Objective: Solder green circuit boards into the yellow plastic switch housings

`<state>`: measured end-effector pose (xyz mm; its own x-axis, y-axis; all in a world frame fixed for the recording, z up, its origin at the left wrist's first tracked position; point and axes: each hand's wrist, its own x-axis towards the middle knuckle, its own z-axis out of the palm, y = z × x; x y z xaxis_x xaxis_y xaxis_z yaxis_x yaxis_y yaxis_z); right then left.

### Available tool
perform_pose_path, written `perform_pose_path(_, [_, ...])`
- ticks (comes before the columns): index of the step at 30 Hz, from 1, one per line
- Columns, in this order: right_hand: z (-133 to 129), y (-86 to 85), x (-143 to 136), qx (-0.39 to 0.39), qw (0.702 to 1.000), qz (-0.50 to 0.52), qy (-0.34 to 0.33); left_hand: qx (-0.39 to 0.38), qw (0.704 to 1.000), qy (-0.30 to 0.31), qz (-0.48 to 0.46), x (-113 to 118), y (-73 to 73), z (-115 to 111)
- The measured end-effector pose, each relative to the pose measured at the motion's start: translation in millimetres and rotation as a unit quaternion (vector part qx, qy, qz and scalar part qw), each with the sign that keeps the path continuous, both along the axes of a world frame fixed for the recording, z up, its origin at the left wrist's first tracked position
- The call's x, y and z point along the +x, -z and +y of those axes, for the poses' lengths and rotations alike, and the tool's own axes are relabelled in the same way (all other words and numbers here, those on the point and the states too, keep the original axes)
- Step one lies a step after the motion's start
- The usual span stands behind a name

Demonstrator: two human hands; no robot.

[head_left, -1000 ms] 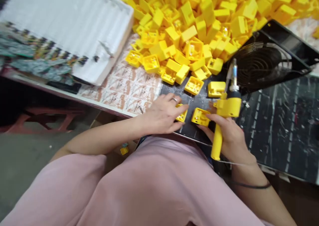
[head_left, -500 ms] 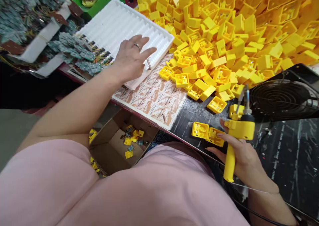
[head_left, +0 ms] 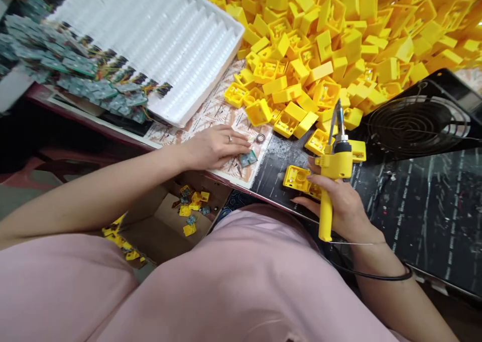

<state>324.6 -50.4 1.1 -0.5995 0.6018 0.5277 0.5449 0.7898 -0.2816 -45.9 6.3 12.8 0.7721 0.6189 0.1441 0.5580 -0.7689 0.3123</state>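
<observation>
My left hand [head_left: 218, 147] lies low over the patterned sheet [head_left: 203, 118], its fingers together at a small green circuit board [head_left: 247, 158]. A small round dark part [head_left: 260, 138] sits just beyond the fingertips. My right hand [head_left: 339, 199] is closed around a yellow soldering gun [head_left: 333, 168], whose metal tip points up and away. The fingers of this hand also reach an open yellow case [head_left: 296, 178] on the black mat. Part of the case is hidden behind the hand and the gun.
A white ridged tray [head_left: 150, 35] with wired boards [head_left: 101, 91] along its edge is at the upper left. Yellow cases [head_left: 320, 45] are heaped at the back. A black fan [head_left: 417, 123] stands at the right. Below the table edge is a cardboard box [head_left: 150, 231] holding scraps.
My left hand has come from over the white tray down to the patterned sheet, where a board and round part now lie. The view has shifted; my right hand still holds the soldering gun.
</observation>
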Motion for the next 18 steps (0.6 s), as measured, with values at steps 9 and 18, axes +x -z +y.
perform_pose_path(9, [-26.6, -19.4, 18.5, 0.039, 0.990, 0.080, 0.106, 0.044, 0.948, -0.266, 0.169, 51.3, -31.5, -10.1])
perform_pose_path(18, [-16.6, -31.3, 19.9, 0.070, 0.995, 0.055, 0.051, -0.148, 0.955, -0.229, 0.120, 51.1, -30.7, -5.7])
